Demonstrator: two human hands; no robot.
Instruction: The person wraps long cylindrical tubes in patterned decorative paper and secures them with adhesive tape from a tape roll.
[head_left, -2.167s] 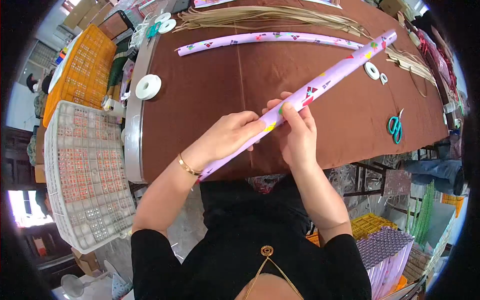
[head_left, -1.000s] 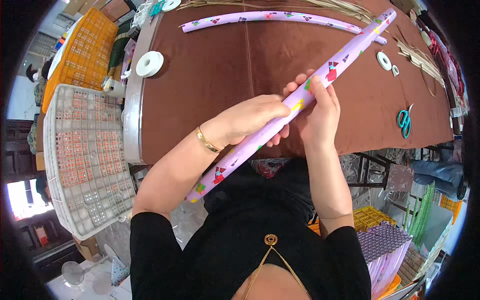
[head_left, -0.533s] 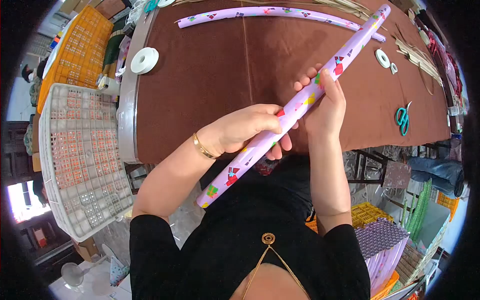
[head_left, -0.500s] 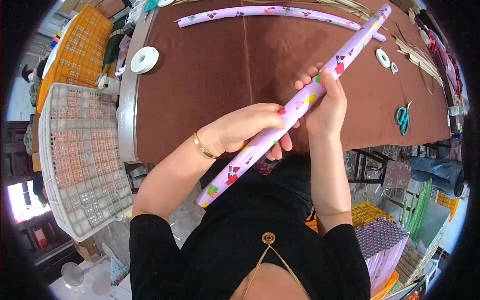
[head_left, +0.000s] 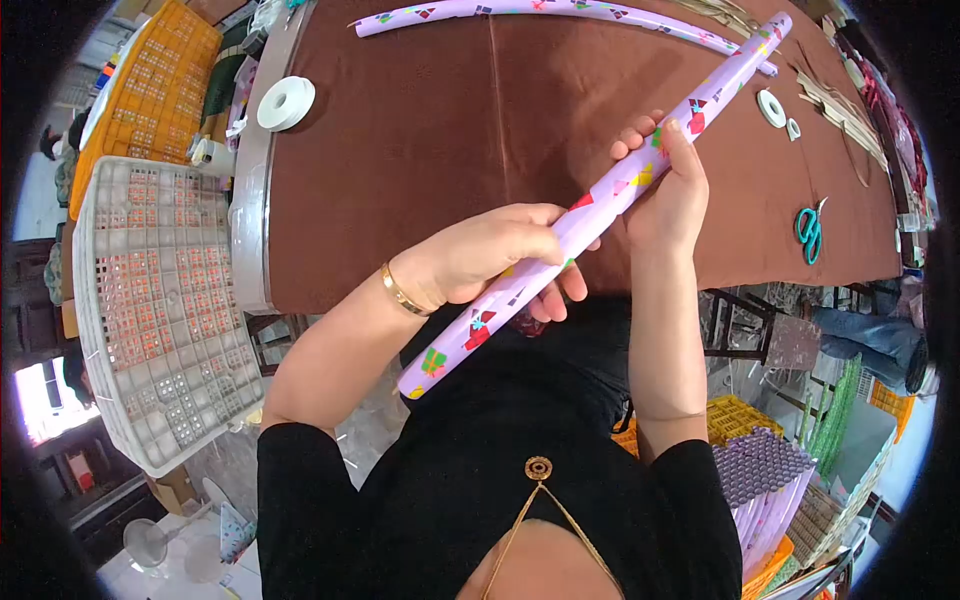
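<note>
No readable text, label, brand or number anywhere.

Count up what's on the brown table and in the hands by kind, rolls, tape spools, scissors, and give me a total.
Lilac wrapping-paper rolls: 2, the held roll gripped by the left hand and right hand, and the far roll lying on the table
White tape spools: 3, big, medium, small
Teal scissors: 1
Total: 6

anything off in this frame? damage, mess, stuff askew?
Nothing stands out. Both hands, left hand and right hand, grip the lilac wrapped roll, which looks straight and untorn. A second roll at the far edge of the brown table bows slightly. The scissors and tape reel lie flat.
</note>
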